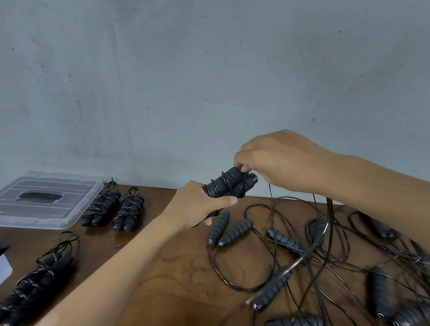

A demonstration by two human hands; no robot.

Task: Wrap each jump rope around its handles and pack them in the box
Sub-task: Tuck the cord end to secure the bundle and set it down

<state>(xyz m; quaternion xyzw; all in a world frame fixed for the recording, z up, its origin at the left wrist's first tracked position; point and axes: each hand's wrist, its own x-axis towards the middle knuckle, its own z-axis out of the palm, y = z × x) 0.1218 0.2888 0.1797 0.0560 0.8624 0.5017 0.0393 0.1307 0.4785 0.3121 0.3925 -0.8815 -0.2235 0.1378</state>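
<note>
My left hand (198, 204) clamps the handles (228, 183); my right hand (275, 157) pinches cord there. Three bundles (127, 211) wrapped at nine o'clock beside the shut box (42, 198); a tangle (324, 261) remains at four.

Held rope (228, 183): two black ribbed handles side by side, cord partly wound round them, raised above the table.
Wrapped ropes: two bundles (100, 204) (128, 209) just beside the box, one (34, 279) nearer left.
Loose ropes (311, 257): tangled cords and scattered handles, right.
Box (42, 198): clear plastic, lidded, far left.
</note>
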